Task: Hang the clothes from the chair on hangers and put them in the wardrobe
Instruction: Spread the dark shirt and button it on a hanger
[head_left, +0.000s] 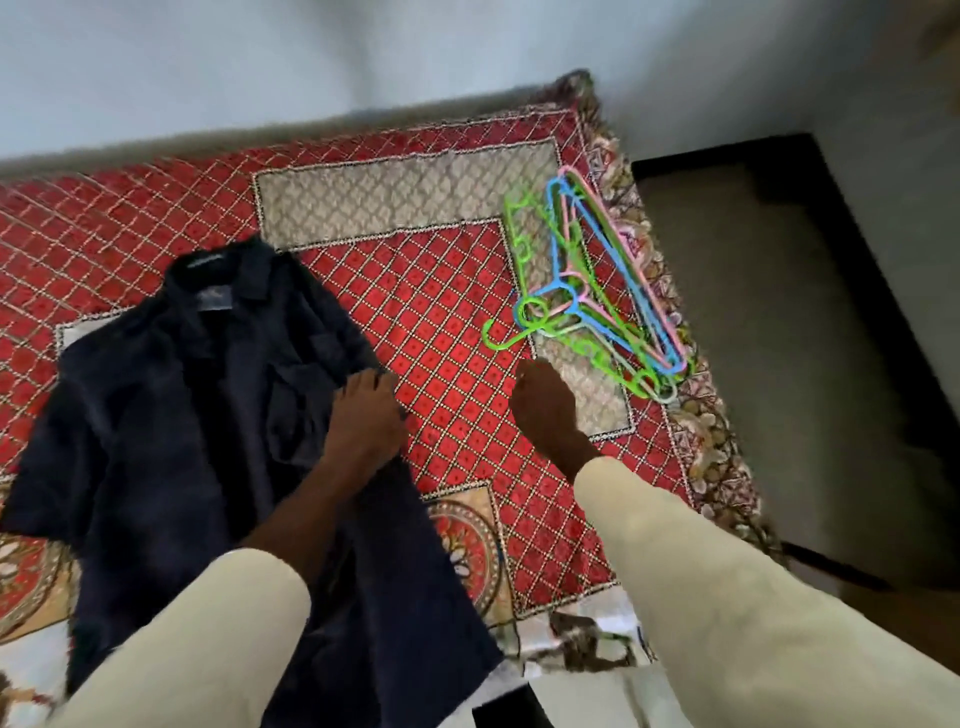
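Bed (457, 291): covered by a red lattice-patterned spread with beige panels; it carries everything in view.

Dark navy shirt (171, 415): lies spread flat on the bed's left half, collar away from the person, front open. A small label sits inside the collar; its writing is too blurred to read.

Hangers (597, 291): a tangled stack of green, blue and pink plastic ones near the bed's right edge, well apart from the shirt.

Left hand (366, 415): rests on the shirt's right front edge, fingers laid on the cloth; a pinching grip cannot be told.

Right hand (543, 405): just short of the green hook, fingers loosely curled, holding nothing.

Judgement: the step is fetching one hanger. Lift by a single hook and shake the others loose, since the hooks look interlocked. Keep the shirt pinned flat meanwhile so the collar stays open.
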